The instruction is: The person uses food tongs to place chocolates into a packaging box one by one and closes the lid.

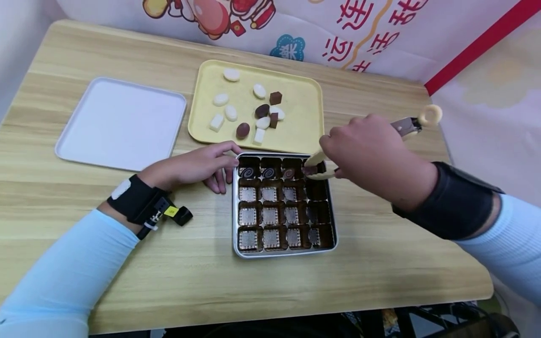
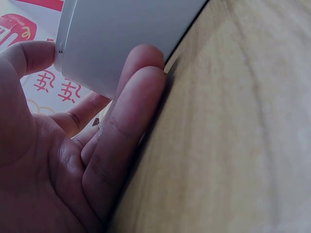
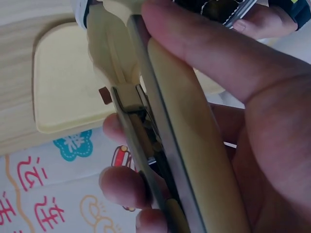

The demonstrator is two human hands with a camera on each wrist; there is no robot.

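Observation:
My right hand [image 1: 369, 157] grips cream-coloured food tongs [image 3: 187, 126], fingers and thumb wrapped round the handles. The tongs' tips reach into the back right compartment of a square metal box [image 1: 235, 211] and stand around a brown chocolate [image 1: 310, 170], partly hidden by them. A brown divided insert lines the box. Three swirl-topped chocolates [image 1: 268, 172] sit in the other back-row compartments. My left hand [image 1: 203, 166] rests at the box's back left corner. In the left wrist view, its thumb touches the rim while fairly straight fingers lie against the outer wall [image 2: 112, 43].
Behind the box, a yellow tray [image 1: 302, 112] carries several white, brown and dark chocolates [image 1: 262, 111], egg-shaped and blocky. A white tray [image 1: 122, 122] lies at the left. Printed white sheeting [image 1: 313, 23] rises behind the wooden table [image 1: 177, 277].

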